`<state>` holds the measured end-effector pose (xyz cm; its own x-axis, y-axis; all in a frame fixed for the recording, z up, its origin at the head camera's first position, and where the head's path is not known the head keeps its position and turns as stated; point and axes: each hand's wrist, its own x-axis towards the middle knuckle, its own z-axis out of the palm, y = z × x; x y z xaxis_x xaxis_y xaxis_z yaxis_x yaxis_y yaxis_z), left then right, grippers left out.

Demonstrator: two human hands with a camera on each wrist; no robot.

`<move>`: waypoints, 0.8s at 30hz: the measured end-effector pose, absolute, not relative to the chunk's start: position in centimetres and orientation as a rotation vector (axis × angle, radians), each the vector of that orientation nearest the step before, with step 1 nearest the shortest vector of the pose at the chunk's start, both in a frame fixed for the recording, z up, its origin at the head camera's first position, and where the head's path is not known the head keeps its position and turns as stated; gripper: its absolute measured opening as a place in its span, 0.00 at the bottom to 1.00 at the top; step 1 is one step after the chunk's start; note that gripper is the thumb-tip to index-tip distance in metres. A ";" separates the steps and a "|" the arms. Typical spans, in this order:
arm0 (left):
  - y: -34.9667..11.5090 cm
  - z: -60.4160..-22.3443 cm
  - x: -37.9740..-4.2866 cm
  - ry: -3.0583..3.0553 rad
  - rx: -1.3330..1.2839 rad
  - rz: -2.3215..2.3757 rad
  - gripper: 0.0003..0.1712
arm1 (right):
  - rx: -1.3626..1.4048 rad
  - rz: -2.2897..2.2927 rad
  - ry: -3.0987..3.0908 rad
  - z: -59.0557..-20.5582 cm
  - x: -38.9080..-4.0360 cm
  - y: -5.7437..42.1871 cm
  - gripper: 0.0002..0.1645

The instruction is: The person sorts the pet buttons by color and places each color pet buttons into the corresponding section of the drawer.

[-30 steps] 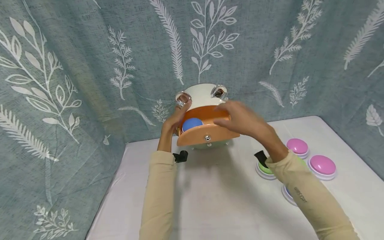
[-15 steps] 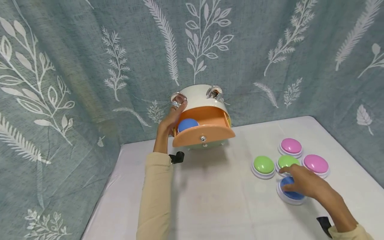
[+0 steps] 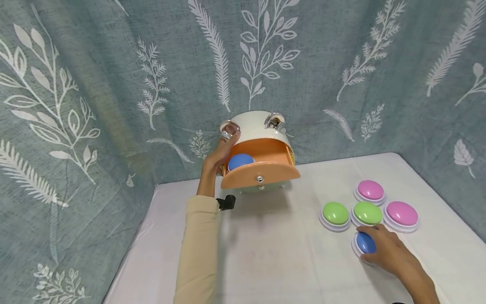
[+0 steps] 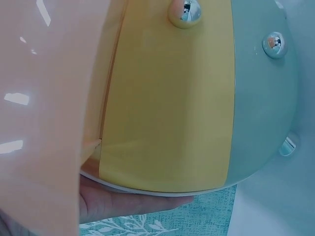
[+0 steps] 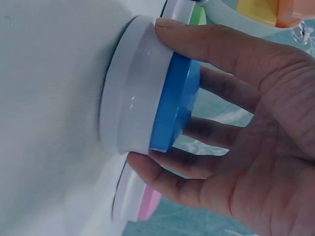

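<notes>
From far off I see a white table (image 3: 273, 261) and, at its 12 o'clock, a round box (image 3: 251, 126) with its orange drawer (image 3: 260, 174) out. My left hand (image 3: 218, 154) touches the box at 9 o'clock; I can't tell if it grips. My right hand (image 3: 392, 250) pinches a blue button (image 3: 365, 243), at the table's 3 o'clock.
</notes>
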<state>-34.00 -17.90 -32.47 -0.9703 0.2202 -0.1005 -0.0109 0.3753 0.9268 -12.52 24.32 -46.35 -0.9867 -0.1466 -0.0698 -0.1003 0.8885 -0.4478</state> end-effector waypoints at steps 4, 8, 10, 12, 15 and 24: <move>-17.7 -32.6 -34.3 2.425 0.221 1.654 0.25 | -0.210 -0.713 2.943 -45.8 -12.5 24.3 0.42; -17.7 -32.6 -34.2 2.374 0.190 1.680 0.44 | -0.262 -0.752 2.943 -44.2 -12.6 24.0 0.43; -17.7 -32.4 -34.1 2.353 0.172 1.689 0.51 | -0.312 -0.803 2.980 -43.1 -12.6 23.6 0.43; -17.8 -32.3 -34.0 2.350 0.164 1.689 0.52 | -0.352 -0.874 3.008 -41.7 -12.8 22.9 0.42; -17.8 -32.2 -33.9 2.346 0.166 1.700 0.52 | -0.362 -0.948 3.027 -39.4 -13.2 21.6 0.41; -17.9 -32.4 -33.6 2.327 0.192 1.681 0.54 | -0.343 -1.176 3.040 -33.3 -15.3 18.2 0.43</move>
